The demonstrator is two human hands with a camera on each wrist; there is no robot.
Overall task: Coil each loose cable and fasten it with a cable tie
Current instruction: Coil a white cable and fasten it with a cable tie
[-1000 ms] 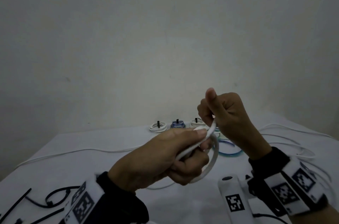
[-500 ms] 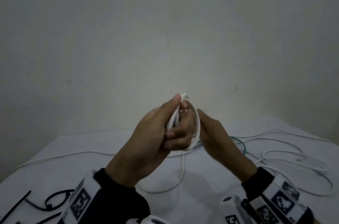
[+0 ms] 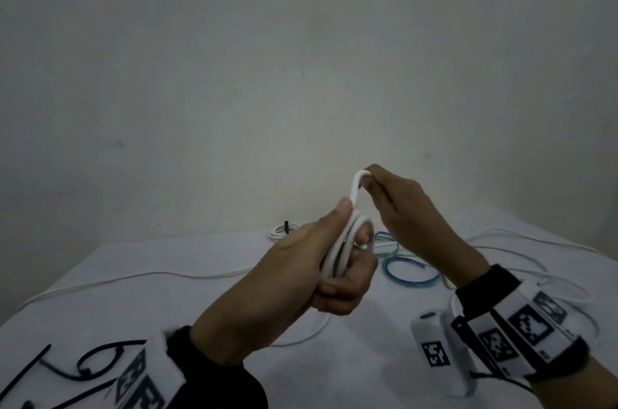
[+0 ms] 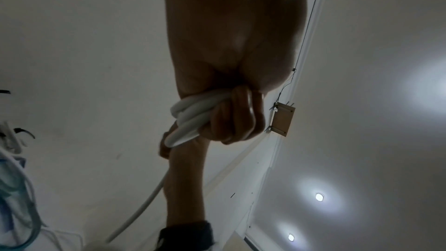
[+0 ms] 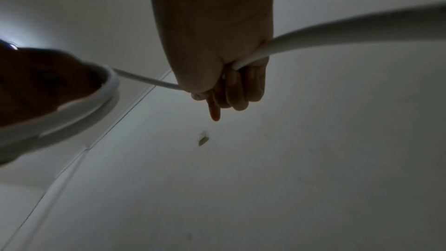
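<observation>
Since half a second ago the right hand [image 3: 406,208] has lifted the cable [image 3: 344,243] above the coil; both grips closed on it. Slack could spring loops from the left hand [image 3: 301,274]

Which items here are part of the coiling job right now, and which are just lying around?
In use:
- left hand gripping white cable coil
- right hand feeding the cable
- black cable ties

Lying about:
- blue-green cable loops
- finished tied white coil
- white tagged block

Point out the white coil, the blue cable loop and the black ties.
white coil [image 3: 337,251], head view, turns beside left thumb
blue cable loop [image 3: 409,279], head view, near rim on table
black ties [image 3: 97,363], head view, looped tie
</observation>
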